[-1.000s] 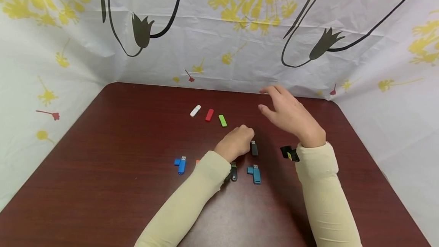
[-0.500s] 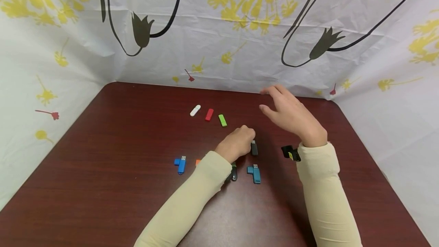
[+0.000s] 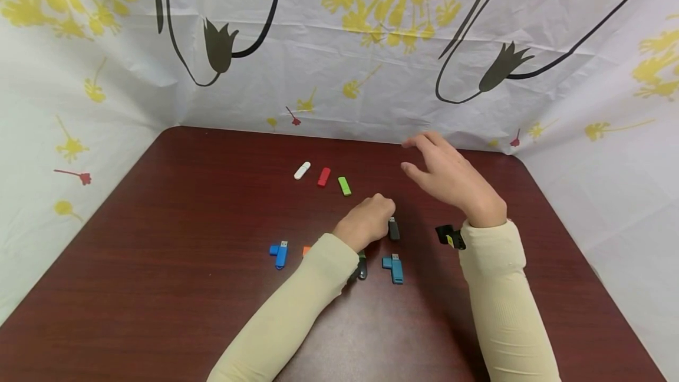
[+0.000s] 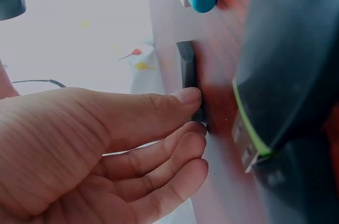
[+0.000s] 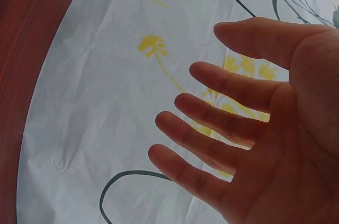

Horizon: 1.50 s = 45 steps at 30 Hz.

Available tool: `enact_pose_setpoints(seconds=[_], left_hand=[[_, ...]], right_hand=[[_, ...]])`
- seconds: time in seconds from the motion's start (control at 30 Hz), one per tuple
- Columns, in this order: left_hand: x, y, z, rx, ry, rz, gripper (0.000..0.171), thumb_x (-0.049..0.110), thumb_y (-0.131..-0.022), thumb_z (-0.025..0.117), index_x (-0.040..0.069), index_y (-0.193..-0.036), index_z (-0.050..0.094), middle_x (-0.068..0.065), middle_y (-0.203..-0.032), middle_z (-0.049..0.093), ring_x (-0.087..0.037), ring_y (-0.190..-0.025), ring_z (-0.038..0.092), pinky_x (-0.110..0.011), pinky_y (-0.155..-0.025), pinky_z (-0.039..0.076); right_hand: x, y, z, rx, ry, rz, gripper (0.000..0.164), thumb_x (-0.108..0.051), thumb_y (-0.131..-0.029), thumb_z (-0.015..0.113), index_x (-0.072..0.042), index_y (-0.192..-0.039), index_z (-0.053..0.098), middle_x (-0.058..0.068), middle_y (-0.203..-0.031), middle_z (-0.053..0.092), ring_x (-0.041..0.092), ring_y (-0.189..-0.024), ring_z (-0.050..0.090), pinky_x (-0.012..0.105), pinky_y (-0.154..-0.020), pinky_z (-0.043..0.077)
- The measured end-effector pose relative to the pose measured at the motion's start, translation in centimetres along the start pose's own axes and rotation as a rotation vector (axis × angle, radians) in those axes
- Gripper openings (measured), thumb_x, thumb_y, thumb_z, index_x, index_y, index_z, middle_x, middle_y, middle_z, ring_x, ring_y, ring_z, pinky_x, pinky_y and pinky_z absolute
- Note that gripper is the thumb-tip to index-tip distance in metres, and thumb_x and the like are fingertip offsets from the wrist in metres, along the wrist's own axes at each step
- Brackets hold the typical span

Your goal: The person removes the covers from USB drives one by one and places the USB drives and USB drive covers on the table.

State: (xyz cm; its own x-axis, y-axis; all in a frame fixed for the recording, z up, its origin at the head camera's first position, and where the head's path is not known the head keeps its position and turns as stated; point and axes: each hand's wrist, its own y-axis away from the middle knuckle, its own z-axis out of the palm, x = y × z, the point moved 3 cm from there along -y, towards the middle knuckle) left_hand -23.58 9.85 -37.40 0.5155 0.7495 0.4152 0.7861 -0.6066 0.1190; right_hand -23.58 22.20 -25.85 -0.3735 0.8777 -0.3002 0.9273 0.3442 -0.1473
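With thumb and fingertips, my left hand [image 3: 368, 220] pinches a small dark cap [image 4: 198, 114] low at the table, mostly hidden by the fingers. Right beside it lies a black USB flash drive [image 3: 394, 229], its metal plug pointing toward the hand. Nearer me is a teal flash drive [image 3: 396, 270] with its cap alongside. Another dark flash drive [image 3: 362, 266] with a green edge shows partly behind the left sleeve. My right hand [image 3: 457, 180] is raised over the right side of the table, fingers spread and holding nothing; its palm [image 5: 296, 160] is bare.
White, red [image 3: 324, 177] and lime-green [image 3: 344, 186] sticks lie in a row farther back on the dark wooden table [image 3: 159, 240]. A blue flash drive [image 3: 282, 256] with its cap sits left of the left sleeve, which partly covers an orange piece [image 3: 306, 250]. A patterned white sheet [image 3: 329, 63] surrounds the table.
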Motion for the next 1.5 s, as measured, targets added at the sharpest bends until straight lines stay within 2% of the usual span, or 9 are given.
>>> enact_pose_setpoints(seconds=[0.17, 0.33, 0.53, 0.67, 0.77, 0.93, 1.13, 1.27, 1.5], left_hand=[[0.0, 0.0, 0.0, 0.016, -0.019, 0.015, 0.013, 0.002, -0.092, 0.060, 0.006, -0.099, 0.070, -0.007, -0.074, 0.061, -0.014, -0.060, 0.055, -0.022, -0.053, 0.042], [0.0, 0.2, -0.8, 0.033, -0.055, 0.013, 0.007, 0.008, -0.092, 0.062, 0.009, -0.094, 0.068, -0.005, -0.072, 0.060, -0.014, -0.059, 0.055, -0.024, -0.053, 0.043], [-0.5, 1.0, -2.9, 0.128, -0.057, 0.007, 0.015, 0.026, -0.093, 0.064, 0.013, -0.085, 0.065, -0.003, -0.069, 0.059, -0.013, -0.056, 0.057, -0.026, -0.052, 0.047], [-1.3, 1.8, -4.7, 0.199, -0.063, -0.005, 0.020, 0.031, -0.093, 0.063, 0.014, -0.083, 0.063, -0.002, -0.073, 0.058, -0.012, -0.062, 0.057, -0.029, -0.055, 0.051], [-2.0, 2.4, -6.2, 0.256, -0.065, -0.016, 0.020, 0.032, -0.093, 0.062, 0.013, -0.087, 0.065, -0.001, -0.082, 0.058, -0.013, -0.072, 0.055, -0.032, -0.061, 0.054], [-3.3, 3.7, -8.6, 0.358, -0.047, -0.044, 0.024, 0.033, -0.095, 0.059, 0.012, -0.104, 0.068, -0.004, -0.102, 0.060, -0.018, -0.092, 0.053, -0.036, -0.075, 0.056], [-4.9, 5.6, -10.7, 0.450, -0.001, -0.083, 0.033, 0.032, -0.096, 0.057, 0.011, -0.121, 0.063, -0.008, -0.123, 0.058, -0.023, -0.112, 0.049, -0.039, -0.085, 0.056], [-5.8, 6.4, -11.5, 0.482, -0.008, -0.097, 0.036, 0.031, -0.097, 0.057, 0.011, -0.126, 0.060, -0.010, -0.131, 0.056, -0.026, -0.118, 0.049, -0.041, -0.087, 0.056], [-7.0, 7.0, -11.9, 0.485, -0.011, -0.110, 0.040, 0.033, -0.096, 0.057, 0.011, -0.130, 0.057, -0.011, -0.133, 0.054, -0.026, -0.120, 0.048, -0.043, -0.090, 0.055]], right_hand=[[0.0, 0.0, 0.0, -0.003, 0.001, -0.001, 0.042, -0.029, -0.096, 0.056, -0.010, -0.133, 0.049, 0.014, -0.141, 0.044, 0.028, -0.124, 0.044, 0.056, -0.099, 0.043], [0.0, -0.1, -0.1, 0.000, -0.001, -0.002, 0.042, -0.029, -0.096, 0.056, -0.010, -0.133, 0.050, 0.014, -0.141, 0.044, 0.028, -0.123, 0.044, 0.056, -0.098, 0.044], [0.1, -0.2, -0.2, 0.007, -0.003, 0.000, 0.042, -0.030, -0.097, 0.056, -0.009, -0.133, 0.050, 0.015, -0.140, 0.045, 0.029, -0.122, 0.045, 0.057, -0.098, 0.044], [0.1, -0.2, -0.1, 0.017, -0.003, -0.007, 0.042, -0.029, -0.096, 0.056, -0.008, -0.132, 0.050, 0.015, -0.137, 0.046, 0.029, -0.120, 0.046, 0.057, -0.099, 0.044], [0.1, -0.3, 0.0, 0.022, -0.003, -0.013, 0.042, -0.028, -0.096, 0.057, -0.007, -0.132, 0.050, 0.016, -0.135, 0.047, 0.029, -0.119, 0.046, 0.057, -0.099, 0.044], [0.2, -0.4, 0.3, 0.020, -0.006, -0.015, 0.044, -0.027, -0.096, 0.057, -0.006, -0.133, 0.049, 0.017, -0.136, 0.046, 0.029, -0.119, 0.046, 0.057, -0.099, 0.044], [0.3, -0.7, 0.9, 0.016, -0.022, -0.025, 0.044, -0.027, -0.096, 0.057, -0.006, -0.134, 0.048, 0.016, -0.137, 0.044, 0.029, -0.119, 0.047, 0.056, -0.099, 0.044], [0.4, -1.0, 1.3, 0.008, -0.027, -0.036, 0.045, -0.025, -0.096, 0.057, -0.007, -0.136, 0.047, 0.016, -0.138, 0.043, 0.029, -0.121, 0.046, 0.056, -0.100, 0.043], [-0.4, -1.7, 2.1, -0.006, -0.027, -0.072, 0.048, -0.026, -0.096, 0.057, -0.010, -0.139, 0.046, 0.015, -0.145, 0.041, 0.028, -0.130, 0.041, 0.056, -0.105, 0.041]])
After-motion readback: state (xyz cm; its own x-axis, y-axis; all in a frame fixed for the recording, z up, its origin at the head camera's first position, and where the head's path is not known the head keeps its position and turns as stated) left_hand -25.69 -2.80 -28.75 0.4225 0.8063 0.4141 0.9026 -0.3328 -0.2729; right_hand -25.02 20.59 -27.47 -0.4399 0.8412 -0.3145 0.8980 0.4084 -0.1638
